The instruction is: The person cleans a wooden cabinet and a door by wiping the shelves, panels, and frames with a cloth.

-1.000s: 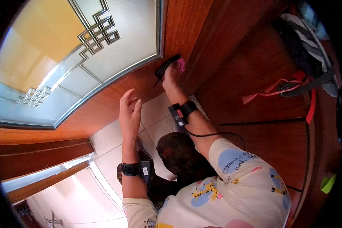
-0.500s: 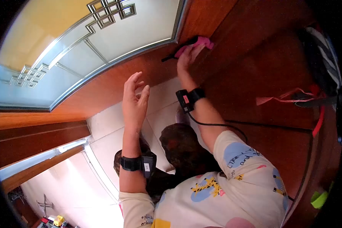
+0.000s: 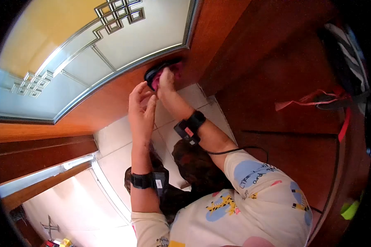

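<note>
My right hand (image 3: 167,81) is closed around a pink cloth (image 3: 177,71), held at the wooden frame of the door, just below its glass panel (image 3: 144,37). Something dark, partly hidden by the hand, lies along the cloth's upper left side. My left hand (image 3: 142,113) is raised with its fingers apart and slightly curled, holding nothing, just left of and below the right hand. Each forearm wears a black strap with a small box.
A dark wooden panel (image 3: 276,82) stands at the right, with a red ribbon (image 3: 344,125) and bags (image 3: 348,57) hanging there. Below are floor tiles (image 3: 115,158). A green item (image 3: 349,210) is at the lower right, and small colored objects (image 3: 64,243) at the lower left.
My right hand has moved left and down along the wood with the pink cloth, closer to my left hand. My left hand stays raised with only a slight shift.
</note>
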`<state>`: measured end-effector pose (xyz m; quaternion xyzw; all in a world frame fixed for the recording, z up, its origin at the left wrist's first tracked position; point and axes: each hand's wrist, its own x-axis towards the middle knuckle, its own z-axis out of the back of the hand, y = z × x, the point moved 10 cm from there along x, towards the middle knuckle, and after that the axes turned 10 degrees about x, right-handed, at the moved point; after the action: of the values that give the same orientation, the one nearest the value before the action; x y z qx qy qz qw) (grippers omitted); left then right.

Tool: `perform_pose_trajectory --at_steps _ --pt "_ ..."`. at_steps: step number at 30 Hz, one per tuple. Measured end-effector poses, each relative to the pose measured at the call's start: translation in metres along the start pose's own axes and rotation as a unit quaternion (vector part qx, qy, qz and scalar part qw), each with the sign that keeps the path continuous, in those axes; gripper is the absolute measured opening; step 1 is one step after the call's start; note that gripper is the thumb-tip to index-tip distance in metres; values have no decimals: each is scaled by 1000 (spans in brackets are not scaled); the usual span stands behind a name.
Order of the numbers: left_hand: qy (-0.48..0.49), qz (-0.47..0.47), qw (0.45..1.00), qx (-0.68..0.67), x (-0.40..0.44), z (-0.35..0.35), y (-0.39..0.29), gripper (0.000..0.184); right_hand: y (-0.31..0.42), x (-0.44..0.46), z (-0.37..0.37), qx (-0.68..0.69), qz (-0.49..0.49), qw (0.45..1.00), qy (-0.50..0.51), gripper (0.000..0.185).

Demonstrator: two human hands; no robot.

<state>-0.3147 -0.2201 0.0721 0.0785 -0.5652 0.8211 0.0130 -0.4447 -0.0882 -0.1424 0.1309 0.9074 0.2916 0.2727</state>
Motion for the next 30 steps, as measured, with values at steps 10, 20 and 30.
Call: perform_pose_trajectory --at_steps 10,20,30 --pt "-30 14 999 -26 1 11 -4 40 92 63 63 126 171 970 -121 50" --pt "-9 24 1000 -3 7 2 3 40 97 -11 22 33 45 986 -156 50" --pt "8 32 999 42 0 3 -9 39 115 78 90 93 24 995 -40 41"
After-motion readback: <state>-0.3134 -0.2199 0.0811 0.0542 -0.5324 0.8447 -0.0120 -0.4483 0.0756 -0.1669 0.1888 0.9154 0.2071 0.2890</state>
